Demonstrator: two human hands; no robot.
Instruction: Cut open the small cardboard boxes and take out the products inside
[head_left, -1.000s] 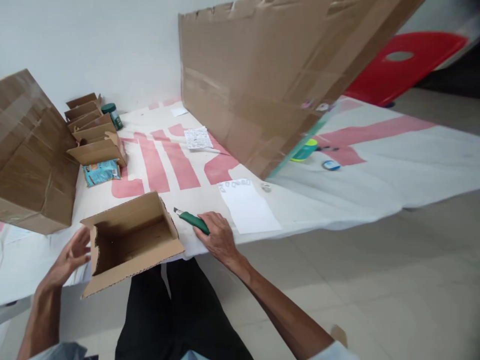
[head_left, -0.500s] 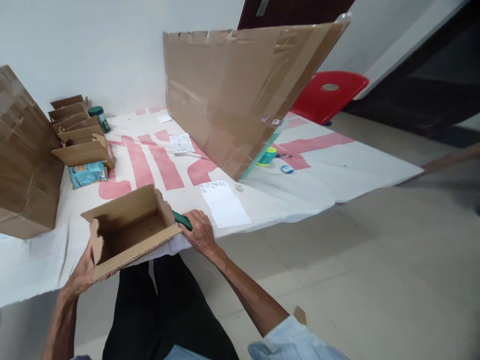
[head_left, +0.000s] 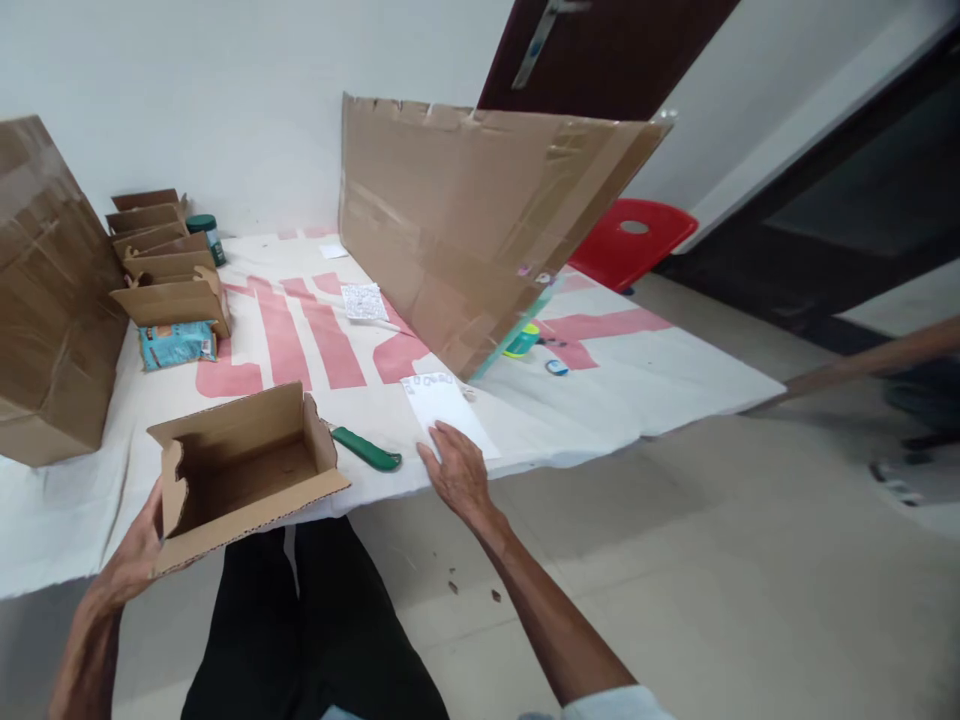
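My left hand (head_left: 135,552) grips the near-left side of a small open-topped cardboard box (head_left: 255,510) at the table's front edge; some of its fingers are hidden behind the box. The box's inside shows bare cardboard. Just right of it lies a green-handled knife (head_left: 367,449) on the cloth, its tip by the box's side. My right hand (head_left: 459,474) rests with its fingers apart on the lower part of a white sheet (head_left: 444,402). Small pale stickers or marks run along the sheet's top. Nothing shows in the right hand's grasp.
A big taped cardboard panel (head_left: 465,220) leans across the table's back. Behind a blue packet (head_left: 178,345), several small boxes (head_left: 169,300) stand near a green-lidded jar (head_left: 206,238). A tall carton (head_left: 52,300) stands left. A tape roll (head_left: 556,367) lies right, before a red chair (head_left: 637,240).
My right hand has let go of the green-handled knife, leaving it on the cloth, and has moved right onto the white sheet. The left hand still holds the box, now slightly farther left.
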